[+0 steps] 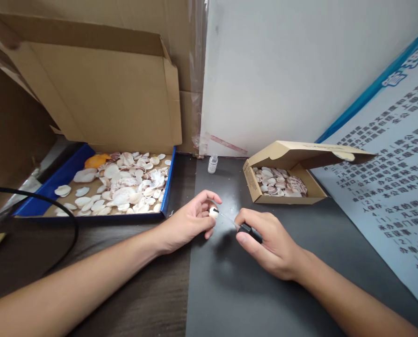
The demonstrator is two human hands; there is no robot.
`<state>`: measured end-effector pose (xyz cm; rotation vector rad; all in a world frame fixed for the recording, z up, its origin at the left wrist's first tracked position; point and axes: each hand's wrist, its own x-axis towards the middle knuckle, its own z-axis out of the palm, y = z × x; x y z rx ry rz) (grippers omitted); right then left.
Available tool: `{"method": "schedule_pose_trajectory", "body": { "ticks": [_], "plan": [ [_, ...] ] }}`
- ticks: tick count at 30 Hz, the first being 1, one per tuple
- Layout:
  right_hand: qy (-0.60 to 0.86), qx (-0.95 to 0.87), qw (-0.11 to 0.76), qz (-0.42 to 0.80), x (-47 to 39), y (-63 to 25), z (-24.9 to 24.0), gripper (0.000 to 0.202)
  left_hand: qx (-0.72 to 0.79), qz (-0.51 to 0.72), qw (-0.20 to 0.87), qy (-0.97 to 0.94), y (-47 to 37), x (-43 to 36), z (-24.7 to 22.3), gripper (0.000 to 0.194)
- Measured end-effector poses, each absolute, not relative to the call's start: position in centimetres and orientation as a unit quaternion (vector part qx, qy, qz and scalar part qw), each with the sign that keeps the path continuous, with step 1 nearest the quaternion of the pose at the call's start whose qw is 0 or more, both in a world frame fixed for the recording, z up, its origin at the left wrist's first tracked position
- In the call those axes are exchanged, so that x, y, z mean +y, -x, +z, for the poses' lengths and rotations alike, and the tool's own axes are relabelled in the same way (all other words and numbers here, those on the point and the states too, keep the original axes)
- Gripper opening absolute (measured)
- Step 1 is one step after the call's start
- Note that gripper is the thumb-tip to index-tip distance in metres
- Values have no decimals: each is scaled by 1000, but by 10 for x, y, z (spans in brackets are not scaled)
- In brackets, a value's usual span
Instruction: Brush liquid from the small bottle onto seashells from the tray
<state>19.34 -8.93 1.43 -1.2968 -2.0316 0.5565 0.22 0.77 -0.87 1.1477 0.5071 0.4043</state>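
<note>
My left hand (195,216) pinches a small whitish shell (213,213) between thumb and fingers, above the dark grey mat. In my right hand (270,236) is a brush applicator with a black cap (250,231), held by the cap. Its thin stem (228,218) points left, and the dark tip meets or overlaps the shell; contact is hard to make out. Beyond both hands a small clear bottle (212,164) with a printed label stands upright and uncapped near the wall.
On the left, a blue-edged cardboard box (98,216) with its lid raised holds many shells (125,182). A smaller cardboard box (284,200), lid partly up, holds more at right. A black cable (76,224) curves at left. A printed sheet (380,187) lines the right side.
</note>
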Motion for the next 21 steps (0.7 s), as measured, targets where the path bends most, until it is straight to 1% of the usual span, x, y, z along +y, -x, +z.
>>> {"method": "schedule_pose_trajectory", "body": {
  "ticks": [3,6,10,14,21],
  "plan": [
    [506,-769,308,240,-88,-193,13,25,225,192,791,-536,-1,8,-13,29],
    [532,-759,292,236,-88,-193,12,30,226,190,795,-530,0,9,-17,29],
    [528,-761,324,193,-90,-193,12,31,239,195,805,-507,-1,11,-19,33],
    [492,-777,335,205,-90,-194,13,28,243,187,812,-497,-3,12,-18,38],
    [492,-773,352,190,-90,-194,13,25,237,192,814,-495,-2,10,-16,30]
  ]
}}
